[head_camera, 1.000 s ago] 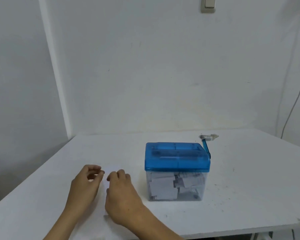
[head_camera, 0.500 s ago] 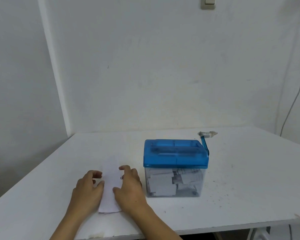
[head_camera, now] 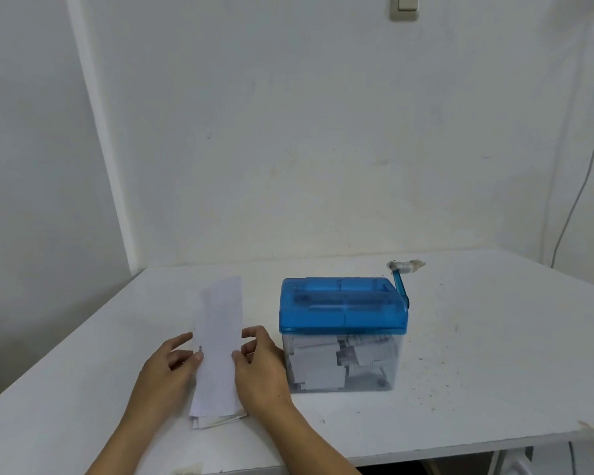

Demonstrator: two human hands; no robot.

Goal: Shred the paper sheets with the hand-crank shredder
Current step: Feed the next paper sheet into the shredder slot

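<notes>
We pinch sheet point(head_camera: 217, 323) edges, left hand point(head_camera: 167, 368) and right hand point(head_camera: 259, 366), over stack point(head_camera: 217, 418) on bench point(head_camera: 460, 389), shredder point(head_camera: 343, 332) just beside.

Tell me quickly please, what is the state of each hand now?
Left hand: closed on the left edge of the paper strip.
Right hand: closed on its right edge.

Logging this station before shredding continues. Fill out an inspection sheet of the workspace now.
Surface: white table, dark specks right of the shredder.
Job's things: blue-lidded shredder, clear bin holding shreds; crank at its right end; paper strip over a small paper stack.
Clutter: nothing seen.
Grippers: left hand and right hand pinch the strip's side edges.
Cables: one cord on the right wall.
Surroundings: white walls, wall switch.
</notes>
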